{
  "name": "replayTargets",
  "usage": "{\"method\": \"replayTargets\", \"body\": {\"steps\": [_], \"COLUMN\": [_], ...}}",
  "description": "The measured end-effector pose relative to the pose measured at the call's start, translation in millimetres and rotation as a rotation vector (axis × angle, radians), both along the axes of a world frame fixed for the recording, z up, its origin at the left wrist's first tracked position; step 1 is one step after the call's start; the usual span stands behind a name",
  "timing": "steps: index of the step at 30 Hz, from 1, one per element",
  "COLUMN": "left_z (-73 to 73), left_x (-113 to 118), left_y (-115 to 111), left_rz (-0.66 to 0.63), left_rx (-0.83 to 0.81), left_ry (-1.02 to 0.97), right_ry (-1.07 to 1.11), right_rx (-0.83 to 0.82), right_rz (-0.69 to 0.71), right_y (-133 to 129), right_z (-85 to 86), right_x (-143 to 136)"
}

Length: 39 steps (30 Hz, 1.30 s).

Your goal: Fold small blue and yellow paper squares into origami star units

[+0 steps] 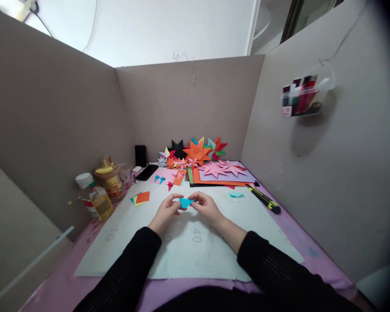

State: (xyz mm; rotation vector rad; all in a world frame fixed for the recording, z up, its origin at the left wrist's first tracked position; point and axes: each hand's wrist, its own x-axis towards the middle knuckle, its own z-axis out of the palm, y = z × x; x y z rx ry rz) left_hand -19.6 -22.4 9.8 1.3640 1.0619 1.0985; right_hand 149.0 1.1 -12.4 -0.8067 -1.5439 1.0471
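Head view: the left hand (165, 211) and right hand (208, 208) pinch opposite ends of a folded blue origami paper (185, 202), over the numbered white mat (214, 255); uneven pulling could skew its creases, or slack pinching let folds open.

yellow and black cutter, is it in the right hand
No, the cutter lies off to the side, apart from the right hand, which pinches the blue paper.
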Motion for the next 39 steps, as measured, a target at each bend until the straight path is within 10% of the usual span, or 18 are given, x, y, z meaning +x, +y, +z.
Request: {"method": "replayTargets", "body": {"steps": [20, 39], "left_z": [-5.3, -3.0], "left_x": [8.5, 4.5], "left_y": [-4.1, -3.3], "left_rz": [0.048, 0.083], "left_rx": [0.366, 0.343], "left_ry": [0.236, 0.061], "right_ry": [0.012, 0.03], "right_rx": [0.018, 0.085], "right_rz": [-0.123, 0.002], "right_y": [-3.6, -7.1], "right_z": [2.7, 6.6], "right_x": [-4.6, -0.5]}}
